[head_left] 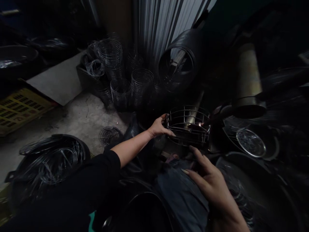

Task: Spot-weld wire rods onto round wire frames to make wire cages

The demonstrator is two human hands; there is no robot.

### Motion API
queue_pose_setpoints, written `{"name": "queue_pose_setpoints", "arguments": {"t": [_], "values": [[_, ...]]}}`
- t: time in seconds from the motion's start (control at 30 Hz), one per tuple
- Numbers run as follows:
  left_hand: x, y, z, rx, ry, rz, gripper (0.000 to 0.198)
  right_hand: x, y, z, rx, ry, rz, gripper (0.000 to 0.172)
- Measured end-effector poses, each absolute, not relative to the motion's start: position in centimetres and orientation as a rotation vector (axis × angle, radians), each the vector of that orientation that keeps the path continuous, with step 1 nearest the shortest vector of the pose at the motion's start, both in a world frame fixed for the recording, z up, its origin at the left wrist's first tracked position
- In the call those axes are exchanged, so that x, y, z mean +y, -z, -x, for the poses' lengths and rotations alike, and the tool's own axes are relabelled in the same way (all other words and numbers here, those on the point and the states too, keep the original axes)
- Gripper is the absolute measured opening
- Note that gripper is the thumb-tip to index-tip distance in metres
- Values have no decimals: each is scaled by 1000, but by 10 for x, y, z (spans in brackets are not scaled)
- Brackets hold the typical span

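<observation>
A person's left hand (159, 128) grips the left side of a round wire basket (188, 130), thumb and fingers closed on its wires, in front of a metal bar (192, 117) in a dim workshop. The right hand (209, 177), just below and apart from the basket, holds its thumb and forefinger moderately spread, above dark blue cloth (183, 193). Similar wire rings (142, 77) stand stacked beyond.

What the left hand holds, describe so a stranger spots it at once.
Find the pale ribbed panel, then drop past the dark drum. Below, the left hand grips a rounded wire frame. Its wide-spaced bars set it apart from the closely wired baskets to its upper left.
</observation>
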State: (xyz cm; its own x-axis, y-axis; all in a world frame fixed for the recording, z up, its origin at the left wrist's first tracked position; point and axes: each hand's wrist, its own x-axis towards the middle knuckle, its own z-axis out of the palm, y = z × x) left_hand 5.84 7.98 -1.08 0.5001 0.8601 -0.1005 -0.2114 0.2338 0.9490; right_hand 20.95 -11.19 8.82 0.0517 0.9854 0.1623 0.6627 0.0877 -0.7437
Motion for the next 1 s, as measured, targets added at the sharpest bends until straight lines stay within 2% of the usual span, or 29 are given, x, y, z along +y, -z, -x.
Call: {"name": "queue_pose_setpoints", "arguments": {"t": [0.13, 0.3, 0.4, 0.47, 0.57, 0.67, 1.0], "values": [[58, -19, -21, 765, -824, -1416, 117, -124, -105, -193, -1910, -441, 1517, 38], [22, -49, 1, 840, -753, -1926, 113, -120, -122, -176, -1936, -585, 1432, 22], [12, -56, -3, 864, -707, -2039, 109, -105, -118, -177, -1893, -768, 1550, 21], [9, -57, -6, 876, -698, -2080, 107, -99, -112, -180, -1933, -749, 1675, 22], [10, -56, -11, 916, -704, -2100, 104, -99, -102, -181, -2123, -348, 1875, 25], [14, -55, -16, 926, -716, -2098, 105, -105, -93, -181, -2282, 58, 1890, 32], [33, -65, -42, 910, -738, -2014, 103, -86, -87, -213, -2095, 173, 1503, 23]]}}
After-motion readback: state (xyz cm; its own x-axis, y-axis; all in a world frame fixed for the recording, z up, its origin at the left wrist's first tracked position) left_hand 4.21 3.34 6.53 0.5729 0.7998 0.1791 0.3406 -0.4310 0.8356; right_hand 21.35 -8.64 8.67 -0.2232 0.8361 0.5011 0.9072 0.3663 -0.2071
